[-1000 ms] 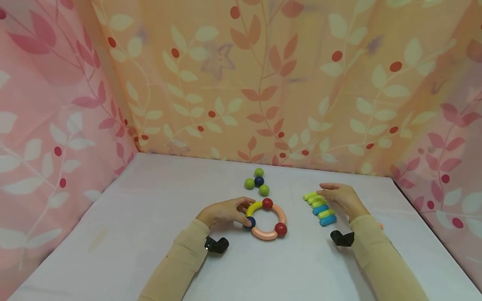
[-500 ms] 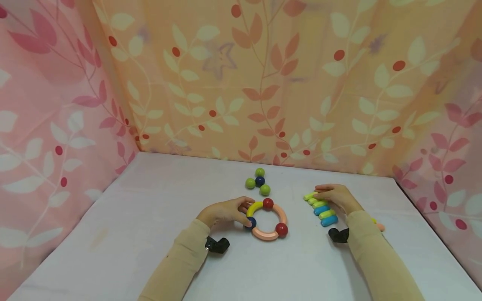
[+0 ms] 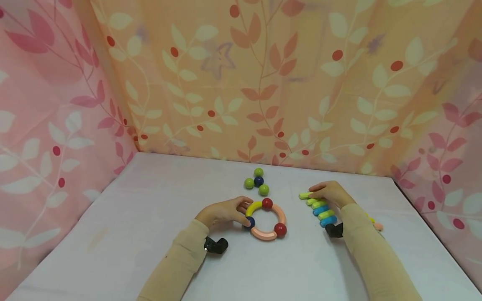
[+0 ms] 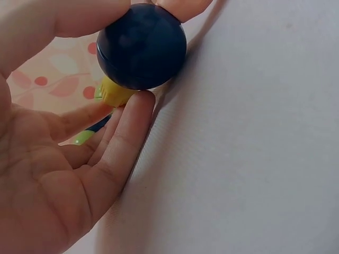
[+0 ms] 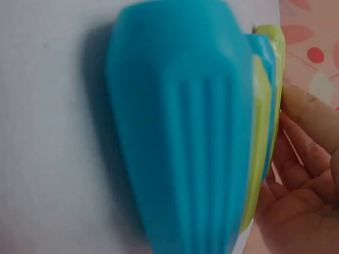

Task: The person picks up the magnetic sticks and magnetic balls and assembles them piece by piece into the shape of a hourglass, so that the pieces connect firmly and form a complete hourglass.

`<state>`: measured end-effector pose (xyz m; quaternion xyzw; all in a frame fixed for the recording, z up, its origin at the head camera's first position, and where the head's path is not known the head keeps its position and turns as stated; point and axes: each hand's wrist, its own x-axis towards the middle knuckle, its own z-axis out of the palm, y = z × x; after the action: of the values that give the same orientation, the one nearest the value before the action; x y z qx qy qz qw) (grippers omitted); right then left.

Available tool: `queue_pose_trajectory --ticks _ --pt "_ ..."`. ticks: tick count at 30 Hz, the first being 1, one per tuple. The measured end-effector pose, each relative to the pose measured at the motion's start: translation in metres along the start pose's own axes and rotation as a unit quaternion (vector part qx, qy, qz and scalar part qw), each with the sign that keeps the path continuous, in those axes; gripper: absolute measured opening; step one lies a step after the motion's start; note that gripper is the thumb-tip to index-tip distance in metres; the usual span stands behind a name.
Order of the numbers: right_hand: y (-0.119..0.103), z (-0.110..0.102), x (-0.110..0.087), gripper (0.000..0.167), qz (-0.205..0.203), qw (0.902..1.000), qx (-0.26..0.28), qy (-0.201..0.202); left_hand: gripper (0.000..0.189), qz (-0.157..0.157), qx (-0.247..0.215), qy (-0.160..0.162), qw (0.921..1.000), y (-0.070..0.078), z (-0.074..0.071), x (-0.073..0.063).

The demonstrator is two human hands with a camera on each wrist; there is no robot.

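"Navy ball (image 4: 142, 47), left hand (image 3: 224, 211) round it: what do we make of that hold?"

"We see its fingers curled, parted by about the ball's width, pinching it at nine o'clock on the ring (image 3: 281, 215). Probably that steadies the ring against the table (image 3: 124, 234); its joints look easily knocked."

"And the rest of the ring?"

"Red balls (image 3: 267, 203) at twelve and four, a yellow arc (image 3: 254, 207) between nine and twelve. Lime and blue rods (image 3: 321, 210) lie side by side at three o'clock from it, presumably to be easily reached."

"What has the right hand (image 3: 333, 194) got?"

"Its fingers are at the farthest lime rod (image 3: 304, 195), which juts toward nine. How far they part, or whether they pinch it, we cannot tell; the tips are hidden."

"Our arms?"

"Left forearm (image 3: 171, 257) in from seven, right forearm (image 3: 376, 251) from five, that hand angled toward ten. Beyond the ring at twelve, green balls (image 3: 264, 190) cluster round another navy one, likely parked aside."
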<state>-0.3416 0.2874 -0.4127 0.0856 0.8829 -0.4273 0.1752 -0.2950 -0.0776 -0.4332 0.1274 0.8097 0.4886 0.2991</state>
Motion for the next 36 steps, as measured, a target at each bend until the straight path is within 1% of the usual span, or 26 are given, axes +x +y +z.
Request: queue_pose_trajectory --ticks 4,8,10,13,15,17,20,22,29,36 --pt "-0.002 -0.002 0.0 0.037 -0.036 0.9977 -0.054 -0.018 0.074 -0.002 0.0 -0.001 1.0 0.0 0.0 0.0" --pt "-0.003 -0.003 0.001 0.037 -0.066 0.9931 -0.094 -0.023 0.073 -0.001 0.002 -0.001 1.0 0.001 0.001 0.0" --pt "-0.003 -0.003 0.003 0.039 -0.079 0.9909 -0.105 -0.029 0.072 -0.001 0.004 -0.001 1.0 0.002 0.001 0.0" --pt "-0.004 -0.001 0.005 0.042 -0.087 0.989 -0.117 -0.026 0.071 -0.002 0.005 -0.001 1.0 0.002 0.002 -0.001" --pt "-0.006 0.001 0.005 0.044 -0.086 0.99 -0.11 -0.017 0.071 -0.004 0.005 0.0 1.0 0.002 0.002 -0.001" --pt "-0.009 0.004 0.003 0.045 -0.084 0.9908 -0.106 0.003 0.071 -0.005 0.006 0.001 1.0 0.002 0.001 -0.001" --pt "-0.015 0.009 -0.004 0.045 -0.093 0.9906 -0.095 0.034 0.071 -0.007 0.006 0.001 1.0 0.001 0.001 -0.001" --pt "-0.019 0.014 -0.01 0.044 -0.107 0.9891 -0.09 0.047 0.071 -0.006 0.008 0.001 0.9999 0.001 0.001 -0.001" --pt "-0.033 0.038 -0.031 0.042 -0.156 0.9848 -0.053 0.054 0.07 -0.006 0.014 -0.001 0.9999 0.002 0.001 -0.001" --pt "-0.04 0.056 -0.04 0.037 -0.171 0.9841 -0.009 0.046 0.07 -0.006 0.016 -0.005 0.9998 0.001 0.001 0.0"
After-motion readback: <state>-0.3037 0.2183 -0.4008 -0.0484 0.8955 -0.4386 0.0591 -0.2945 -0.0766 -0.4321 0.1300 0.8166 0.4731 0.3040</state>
